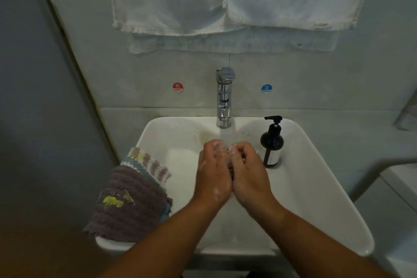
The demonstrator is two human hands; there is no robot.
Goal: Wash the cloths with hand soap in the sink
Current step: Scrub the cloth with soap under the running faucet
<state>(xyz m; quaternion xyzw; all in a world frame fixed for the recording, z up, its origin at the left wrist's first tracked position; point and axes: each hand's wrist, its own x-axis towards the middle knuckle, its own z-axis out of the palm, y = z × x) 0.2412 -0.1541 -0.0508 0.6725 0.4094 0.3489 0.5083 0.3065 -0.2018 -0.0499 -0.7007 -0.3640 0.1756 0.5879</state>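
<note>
Draping glossy white sink [304, 176]: ribbed mauve cloths [133, 198]

The left hand [213, 174] and right hand [248, 176] press together, sudsy, over the sink [316, 187] below the faucet [224, 97]. Cloths [130, 198] drape its left rim; the soap bottle [272, 142] stands on its right.

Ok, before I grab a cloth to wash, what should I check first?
1. Faucet running: ok, water seems to fall onto the hands.
2. Cloths reachable: ok, stacked on the sink left rim, outside the basin.
3. Soap bottle upright: ok, on the right rim.
4. Left hand and right hand free: cannot tell; pressed together, fingers curled, sudsy.
5. Drain open: cannot tell, hidden under the hands.
</note>
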